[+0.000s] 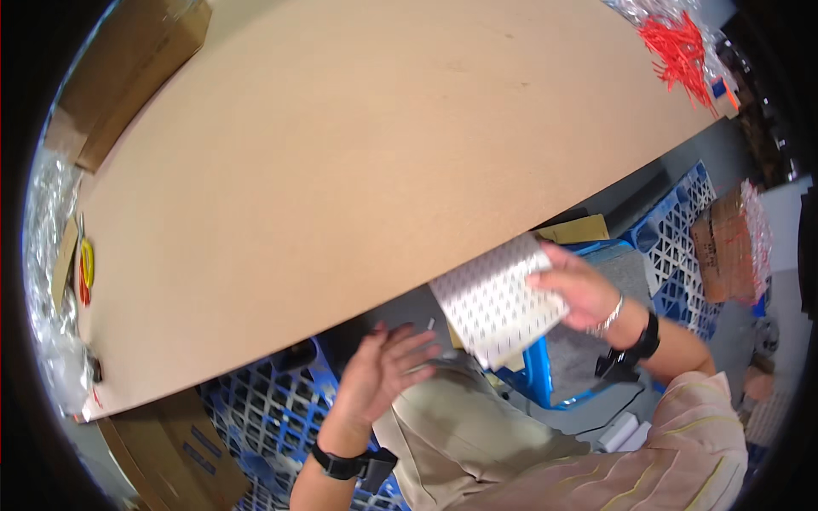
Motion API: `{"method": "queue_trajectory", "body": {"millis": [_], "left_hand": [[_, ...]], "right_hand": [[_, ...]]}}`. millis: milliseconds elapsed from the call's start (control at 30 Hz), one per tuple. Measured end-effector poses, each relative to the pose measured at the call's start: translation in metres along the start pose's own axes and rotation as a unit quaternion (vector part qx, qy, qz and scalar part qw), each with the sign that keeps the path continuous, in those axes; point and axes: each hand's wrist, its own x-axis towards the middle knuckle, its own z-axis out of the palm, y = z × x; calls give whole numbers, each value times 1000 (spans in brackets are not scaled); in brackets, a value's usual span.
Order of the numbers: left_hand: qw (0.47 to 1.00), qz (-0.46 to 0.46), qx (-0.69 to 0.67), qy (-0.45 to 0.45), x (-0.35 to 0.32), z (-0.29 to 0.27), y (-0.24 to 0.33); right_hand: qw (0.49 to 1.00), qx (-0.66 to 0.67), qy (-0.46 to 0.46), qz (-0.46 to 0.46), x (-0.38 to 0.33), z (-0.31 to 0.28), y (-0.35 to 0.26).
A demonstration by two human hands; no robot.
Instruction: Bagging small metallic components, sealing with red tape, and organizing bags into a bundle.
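My right hand [579,288] grips a white sheet stack [498,298] covered in rows of small dark marks; whether it is paper or labels I cannot tell. The thumb lies on top of the stack and the other fingers pass behind its right edge. It is held over my lap, close to the front edge of the table [324,196]. To the left of the stack, my left hand [388,370] hovers above my knee with its fingers spread and nothing in them. It is slightly blurred and apart from the stack.
A cardboard box [145,77] stands at the far left of the table. Yellow-handled pliers or scissors [87,264] lie by clear plastic wrap [51,221]. Red strips [677,51] are heaped at the far right. Below are blue pallets [268,400], a grey-topped blue bin [596,341] and a carton [724,247].
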Motion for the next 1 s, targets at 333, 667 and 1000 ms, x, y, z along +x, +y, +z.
{"method": "queue_trajectory", "body": {"millis": [333, 667, 1000], "left_hand": [[951, 218, 151, 159, -205, 113, -69], [928, 333, 47, 160, -346, 179, -5], [928, 336, -47, 156, -335, 219, 123]], "right_hand": [[992, -72, -104, -12, -158, 135, 18], [990, -13, -81, -115, -197, 275, -40], [912, 280, -301, 11, -99, 324, -99]]}}
